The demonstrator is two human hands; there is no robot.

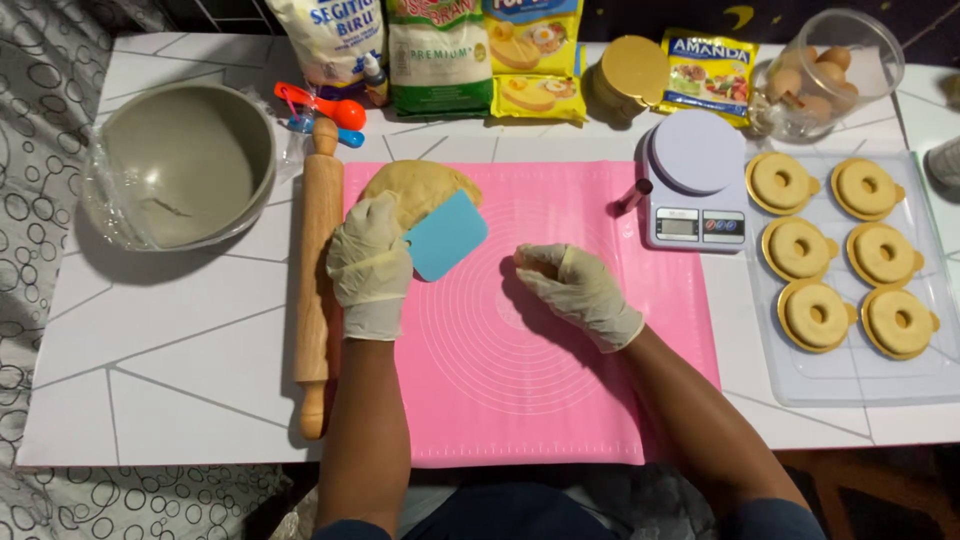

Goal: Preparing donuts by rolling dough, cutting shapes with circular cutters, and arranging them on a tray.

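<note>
A white tiled surface (170, 370) carries everything. On it lies a pink silicone mat (560, 400), running from the middle down to the near edge. At the right edge sits a clear tray (850, 385) holding six ring-shaped pieces of dough (800, 248) in round golden moulds, in two columns. Near the far left corner stands a grey mixing bowl (185, 160) with clear plastic film bunched around it. A wooden rolling pin (317, 270) lies along the mat's left edge, end on to the person. A lump of tan dough (425, 188) rests at the mat's far left corner. A small kitchen scale (692, 190) with a round lilac platform stands at the mat's far right corner, between mat and tray. Along the far edge stand bags and packets of ingredients (438, 55) and a clear jar of eggs (825, 75). Both hands wear pale gloves. The left hand (370, 262) grips a light blue plastic scraper (445, 236), which lies just against the near side of the dough. The right hand (575, 288) is curled narrowly over a small piece of dough (532, 266) near the middle of the mat, fingers closed around it.
</note>
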